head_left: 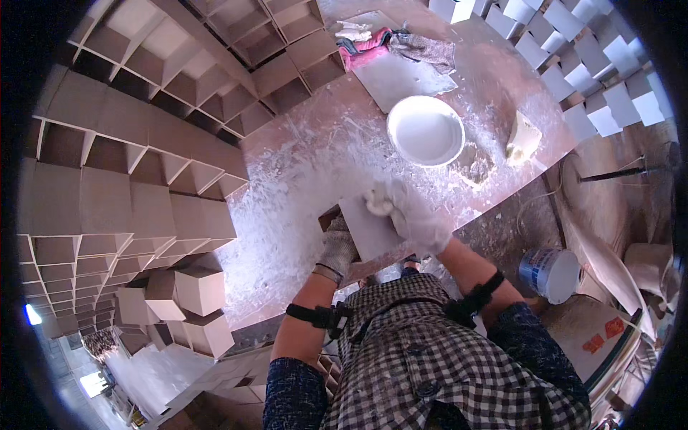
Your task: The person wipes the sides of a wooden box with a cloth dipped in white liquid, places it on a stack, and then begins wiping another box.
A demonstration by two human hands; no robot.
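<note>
Box (367, 233) on person's side of wht basin (426, 132).
L hand (338, 247) grip closed on box; R hand (421, 221) blurred, can't tell grip.

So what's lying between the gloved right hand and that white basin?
In the head view, only white-smeared tabletop shows between the blurred gloved right hand and the white basin; no object lies there.

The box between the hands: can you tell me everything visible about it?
The box is pale and flat-sided, seemingly cardboard, with a dark opening at its left. It is askew by the near edge of the white-smeared table; whether it is raised is unclear. The gloved left hand grips it by the opening; the blurred right hand is at its upper right.
</note>
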